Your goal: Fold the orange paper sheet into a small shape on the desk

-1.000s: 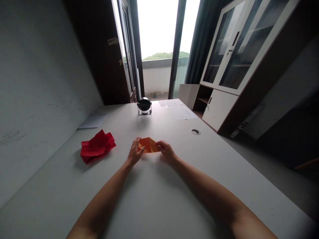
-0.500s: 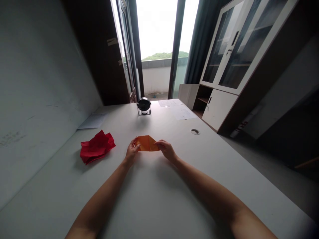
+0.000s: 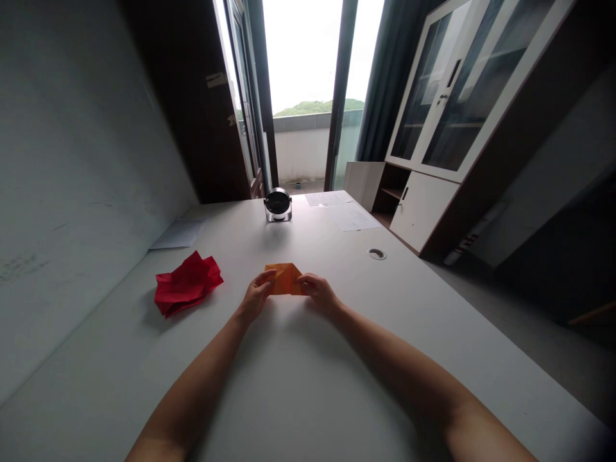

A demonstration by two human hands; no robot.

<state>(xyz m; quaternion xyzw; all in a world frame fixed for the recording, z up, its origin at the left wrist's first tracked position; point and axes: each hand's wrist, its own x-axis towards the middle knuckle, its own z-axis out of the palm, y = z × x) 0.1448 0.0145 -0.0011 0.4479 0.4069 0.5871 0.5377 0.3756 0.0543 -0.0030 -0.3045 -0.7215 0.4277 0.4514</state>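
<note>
A small folded sheet of orange paper (image 3: 285, 280) is held up between my two hands, over the middle of the white table. My left hand (image 3: 257, 294) pinches its left end, with the thumb in front and the fingers toward the top edge. At the right end, my right hand (image 3: 317, 292) grips the paper between thumb and fingers. A crease runs down it near the centre, and its upper right corner slopes. To the left of my hands lies a crumpled, folded piece of red paper (image 3: 187, 283).
Beyond my hands a round black and silver device on a stand (image 3: 278, 205) sits on the table (image 3: 298, 385). White sheets (image 3: 359, 220) lie at the far right, another sheet (image 3: 178, 233) by the left wall. A cable hole (image 3: 377, 255) is at right; a cabinet (image 3: 433, 128) stands beyond.
The left fingers have shifted inward along the orange paper, and the right hand has moved slightly left. The paper's right side now looks shorter, with a more marked slope.
</note>
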